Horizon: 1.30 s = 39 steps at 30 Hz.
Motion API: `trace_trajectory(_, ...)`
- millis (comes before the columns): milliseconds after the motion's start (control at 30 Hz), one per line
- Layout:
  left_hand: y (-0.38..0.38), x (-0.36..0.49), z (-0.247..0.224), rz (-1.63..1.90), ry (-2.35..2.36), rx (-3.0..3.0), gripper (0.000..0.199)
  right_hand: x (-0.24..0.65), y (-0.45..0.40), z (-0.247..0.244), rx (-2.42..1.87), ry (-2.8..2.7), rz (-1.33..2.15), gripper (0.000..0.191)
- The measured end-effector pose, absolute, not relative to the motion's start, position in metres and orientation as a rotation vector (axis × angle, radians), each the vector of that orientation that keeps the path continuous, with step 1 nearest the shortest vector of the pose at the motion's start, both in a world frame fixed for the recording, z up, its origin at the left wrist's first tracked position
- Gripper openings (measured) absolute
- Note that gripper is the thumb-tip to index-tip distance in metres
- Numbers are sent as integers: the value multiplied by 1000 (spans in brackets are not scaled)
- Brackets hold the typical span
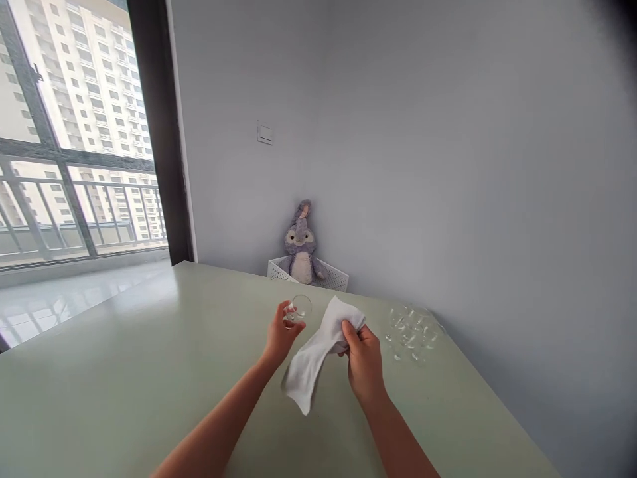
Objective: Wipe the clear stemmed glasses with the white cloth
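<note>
My left hand (282,335) holds a small clear glass cup (301,307) by its side, the round rim facing me, above the pale green table (209,345). To its right, my right hand (365,358) pinches a white cloth (318,352) between thumb and fingers. One end of the cloth hangs down to the left, between my forearms. Cloth and glass are apart. Several clear glass pieces (412,328) stand grouped on the table to the right of my right hand; their exact shapes are hard to make out.
Behind the table's far edge, a purple plush rabbit (300,249) sits in a white perforated basket (338,279) in the wall corner. Grey walls rise behind and to the right. A window (74,159) is at the left. The table's right edge runs beside the glass pieces.
</note>
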<state>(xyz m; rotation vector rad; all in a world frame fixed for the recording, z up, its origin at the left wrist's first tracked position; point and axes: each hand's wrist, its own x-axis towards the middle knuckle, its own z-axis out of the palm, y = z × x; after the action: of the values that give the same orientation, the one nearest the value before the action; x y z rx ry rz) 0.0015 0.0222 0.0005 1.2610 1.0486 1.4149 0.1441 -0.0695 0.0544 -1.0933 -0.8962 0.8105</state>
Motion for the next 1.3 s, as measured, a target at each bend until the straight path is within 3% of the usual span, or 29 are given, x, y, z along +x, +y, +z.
trace_trajectory(233,-4,9,-11,1349,1080,1618,58,133,-77,43,-1082,-1485,1050,42)
trace_trajectory(367,-13,11,-6,1353,924,1784,58,143,-77,31,-1124,-1635,1029,26)
trace_trajectory(467,-21,15,-1,1327,776,1837,54,148,-71,16,-1128,-1425,1016,12)
trace_trajectory(633,-21,21,-7,1482,770,1452,22,157,-63,10,-847,-534,1281,22)
trace_trajectory(733,-14,20,-8,1370,723,1113,27,157,-65,11,-762,-286,1383,21)
trace_trajectory(900,-10,12,0,924,457,973,34,141,-80,-3,-845,-656,1521,30)
trace_trajectory(1033,-11,11,-6,784,605,872,33,137,-89,-17,-1125,-1357,1026,43)
trace_trajectory(1133,-13,13,-6,741,719,924,38,143,-89,-20,-1213,-1539,743,32)
trace_trajectory(1300,-16,10,9,952,415,957,38,153,-84,-10,-1004,-944,1227,23)
